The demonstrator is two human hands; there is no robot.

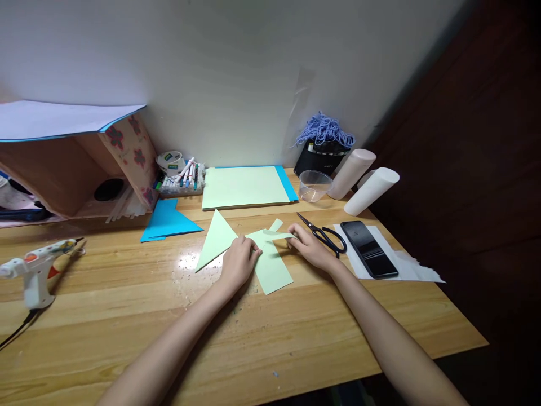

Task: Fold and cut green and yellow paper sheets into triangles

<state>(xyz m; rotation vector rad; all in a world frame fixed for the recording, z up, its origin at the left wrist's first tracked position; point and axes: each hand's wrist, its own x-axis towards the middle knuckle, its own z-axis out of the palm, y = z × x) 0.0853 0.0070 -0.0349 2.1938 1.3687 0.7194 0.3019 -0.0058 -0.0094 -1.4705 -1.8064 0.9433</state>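
Observation:
My left hand (pixel 240 259) rests on pale green paper, its fingers bent together at the upper left edge of a rectangular piece (pixel 273 268). What its fingertips pinch, if anything, is hidden. In my right hand (pixel 308 247), thumb and fingers pinch one end of a narrow pale green paper strip (pixel 281 235), raised a little over the rectangle. A small green scrap (pixel 276 224) lies just behind the strip. Left of my left hand is a green paper triangle (pixel 216 238). Black-handled scissors (pixel 323 234) lie beyond my right hand, blades pointing back left.
A phone (pixel 367 248) lies on white tissue (pixel 406 267) at right. Behind are stacked green sheets (pixel 245 187), a clear plastic bowl (pixel 315 186) and two white rolls (pixel 372 192). Blue paper pieces (pixel 169 221), markers (pixel 188 175), a cardboard box (pixel 131 158) and a glue gun (pixel 38 270) are left.

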